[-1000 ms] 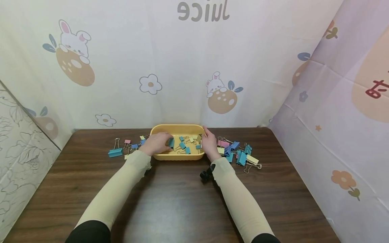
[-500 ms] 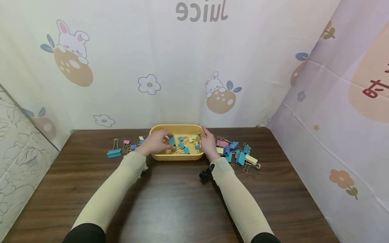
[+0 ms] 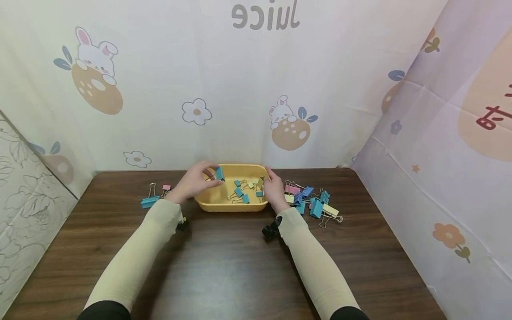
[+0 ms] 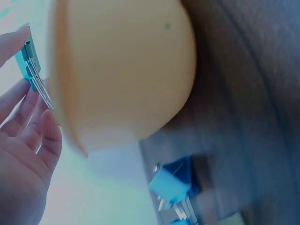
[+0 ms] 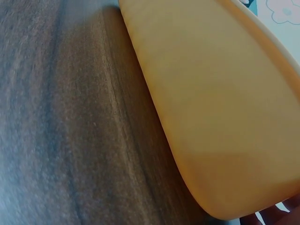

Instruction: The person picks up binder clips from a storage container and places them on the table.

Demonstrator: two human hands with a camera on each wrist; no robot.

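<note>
A teal binder clip point(image 3: 219, 173) is pinched between the thumb and fingers of my left hand point(image 3: 194, 180), held above the left end of the yellow tray point(image 3: 230, 207). In the left wrist view the clip point(image 4: 29, 63) shows its metal handles, with the tray's outer wall point(image 4: 122, 70) beside the hand. My right hand point(image 3: 275, 189) grips the tray's right end; in the right wrist view only its fingertips point(image 5: 276, 214) appear at the lower corner. Several small teal and yellow binder clips point(image 3: 238, 191) lie inside the tray.
To the tray's right lies a pile of larger teal, blue, pink and yellow binder clips point(image 3: 308, 198). Left of my left hand are a teal clip point(image 3: 150, 202) and a pink one point(image 3: 166, 187). A patterned curtain point(image 3: 240, 89) hangs behind the brown table point(image 3: 232, 266).
My left hand has lifted the teal binder clip out of the tray and moved it up and left toward the tray's left rim. The right hand stays on the tray.
</note>
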